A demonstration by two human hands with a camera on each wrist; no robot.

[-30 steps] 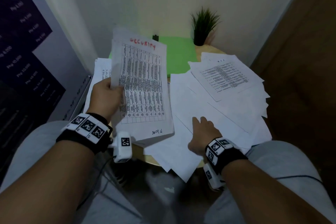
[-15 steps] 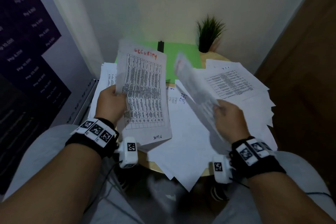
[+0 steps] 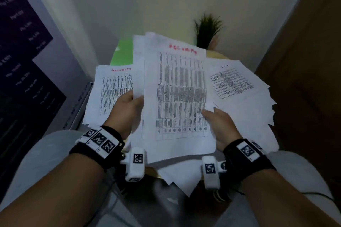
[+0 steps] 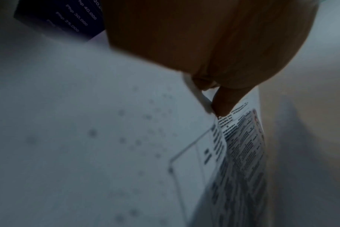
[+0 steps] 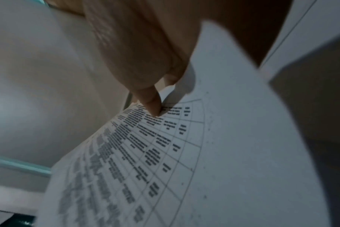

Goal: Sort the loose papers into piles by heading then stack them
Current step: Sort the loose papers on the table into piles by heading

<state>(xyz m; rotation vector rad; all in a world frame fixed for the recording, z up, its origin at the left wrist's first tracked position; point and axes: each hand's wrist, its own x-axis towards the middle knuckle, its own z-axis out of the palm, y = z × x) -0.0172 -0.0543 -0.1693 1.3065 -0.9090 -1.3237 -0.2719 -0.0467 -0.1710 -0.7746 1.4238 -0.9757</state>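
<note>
- Pale walls corner a round wooden bench (image 3: 217,55) in the head view; a dark potted plant (image 3: 207,31) stands at its far edge, and loose white papers (image 3: 245,108) overhang the right rim.
- Left wrist view: left hand (image 4: 213,61) pinches the held sheaf of printed sheets (image 4: 241,153).
- Right wrist view: right hand (image 5: 145,61) pinches the red-headed top sheet (image 5: 165,153).

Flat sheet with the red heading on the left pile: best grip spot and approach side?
Probably the near left corner of the sheet, coming from the left. It lies flat on its pile; its right edge is covered by the bundle that the left hand and right hand hold. Pinch thumb over, fingers under.
</note>
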